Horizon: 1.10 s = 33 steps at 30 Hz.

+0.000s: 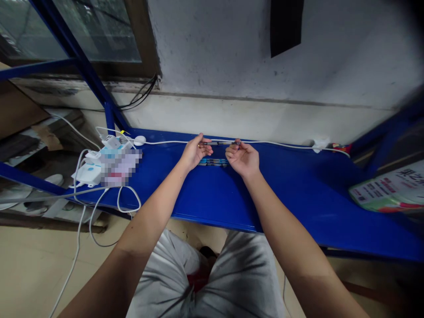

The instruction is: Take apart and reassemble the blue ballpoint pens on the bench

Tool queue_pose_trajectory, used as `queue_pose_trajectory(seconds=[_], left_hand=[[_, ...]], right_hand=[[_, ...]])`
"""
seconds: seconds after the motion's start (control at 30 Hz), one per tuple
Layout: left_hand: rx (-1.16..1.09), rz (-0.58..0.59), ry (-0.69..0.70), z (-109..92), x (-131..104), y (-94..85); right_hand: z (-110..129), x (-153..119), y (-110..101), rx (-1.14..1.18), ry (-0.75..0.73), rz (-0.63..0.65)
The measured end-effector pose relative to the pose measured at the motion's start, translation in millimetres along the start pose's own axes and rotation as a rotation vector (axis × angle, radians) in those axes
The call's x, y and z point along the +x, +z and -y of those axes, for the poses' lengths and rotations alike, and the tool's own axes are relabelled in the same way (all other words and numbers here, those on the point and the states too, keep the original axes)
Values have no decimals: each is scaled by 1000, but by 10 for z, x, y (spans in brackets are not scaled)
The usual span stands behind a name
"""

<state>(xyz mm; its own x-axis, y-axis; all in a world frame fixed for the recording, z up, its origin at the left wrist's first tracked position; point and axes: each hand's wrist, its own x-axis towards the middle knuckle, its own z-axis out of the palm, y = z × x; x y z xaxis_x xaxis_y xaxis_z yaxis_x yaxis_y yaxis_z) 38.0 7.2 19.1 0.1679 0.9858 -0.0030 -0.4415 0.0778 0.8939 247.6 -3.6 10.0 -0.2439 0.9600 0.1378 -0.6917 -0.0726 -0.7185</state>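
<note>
A slim dark pen (219, 143) is held level above the blue shelf (212, 198), between my two hands. My left hand (194, 152) has one end of it between the thumb and fingers. At the other end, my right hand (244, 160) pinches it with the fingertips, the remaining fingers curled in. Just below and nearer to me, several pens with blue parts (213, 162) lie side by side on the shelf. My hands partly cover their ends.
White power strips and plugs (91, 170) with looping cables are on the left of the shelf. A white cable (285, 144) runs along the back edge by the wall. A large printed bag (391, 187) is at the right. Blue frame posts (89, 75) rise at the left.
</note>
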Motion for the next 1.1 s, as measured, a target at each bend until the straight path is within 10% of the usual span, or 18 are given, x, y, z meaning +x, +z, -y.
queue_pose_trajectory(seconds=[0.37, 1.1], left_hand=[[36, -30, 17, 23, 4, -2], [-36, -32, 11, 9, 1, -17]], right_hand=[[-11, -1, -12, -363, -86, -34], [-7, -19, 82, 48, 59, -88]])
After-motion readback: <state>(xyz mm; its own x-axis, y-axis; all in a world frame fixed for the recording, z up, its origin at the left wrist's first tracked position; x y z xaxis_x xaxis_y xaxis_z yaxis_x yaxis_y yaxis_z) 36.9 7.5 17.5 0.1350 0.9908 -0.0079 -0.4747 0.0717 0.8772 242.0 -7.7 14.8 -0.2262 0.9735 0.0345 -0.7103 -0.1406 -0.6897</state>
